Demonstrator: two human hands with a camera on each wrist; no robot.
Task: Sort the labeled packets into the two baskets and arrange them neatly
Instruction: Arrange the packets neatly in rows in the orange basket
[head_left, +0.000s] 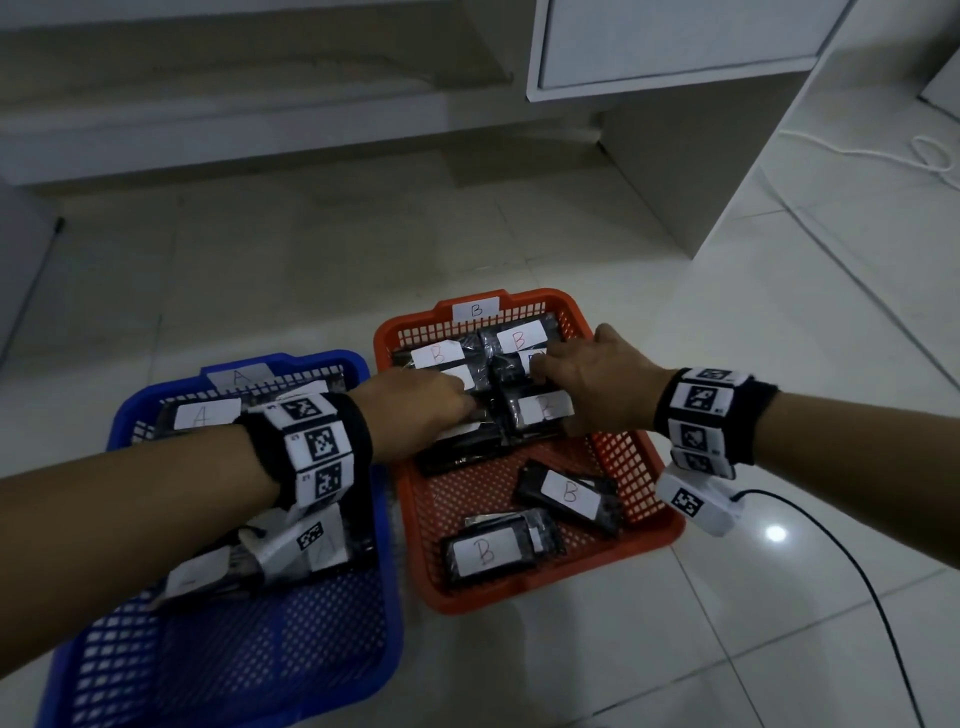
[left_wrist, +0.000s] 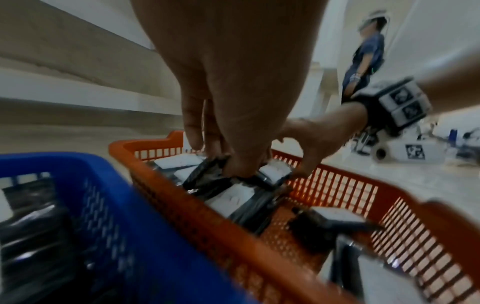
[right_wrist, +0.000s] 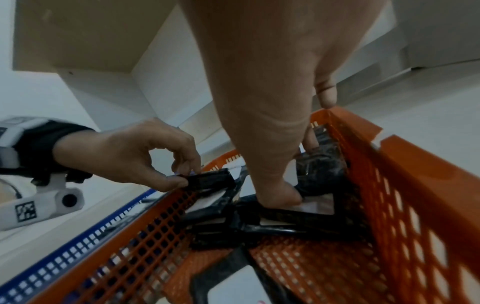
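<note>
Baskets: orange basket (head_left: 641, 470) tagged "B" at its far rim, blue basket (head_left: 332, 649) tagged "A", side by side on the tiled floor (head_left: 727, 364), orange one to the right.
Orange basket contents: black packets with white "B" labels; a cluster packed at the far end, some overlapping; two loose packets nearer the person, one tilted packet (head_left: 569, 496) and one near-edge packet (head_left: 501, 553), lying apart from the cluster.
Blue basket contents: black packets with white labels, one A packet (head_left: 200, 415) readable at the far end; others partly hidden under the left forearm.
Left hand (head_left: 415, 415): reaching across into the orange basket; in the right wrist view thumb and fingers pinch the end of a black packet (right_wrist: 210, 179) at the left side of the cluster.
Right hand (head_left: 597, 379): over the far right part of the cluster, fingers curled down; in the right wrist view the thumb presses on a white label (right_wrist: 318, 205) while fingers reach down past the packet's far side, so it grips a packet there (head_left: 540, 415).
Wrists: both wear black bands with square black-and-white markers; a small white camera unit hangs under each.
Surroundings: white cabinet (head_left: 675, 47) above and behind; black cable (head_left: 852, 582) trailing on the floor at right; white cord (head_left: 930, 156) coiled far right.
Background: another person (left_wrist: 363, 57) standing, seen in the left wrist view only.
</note>
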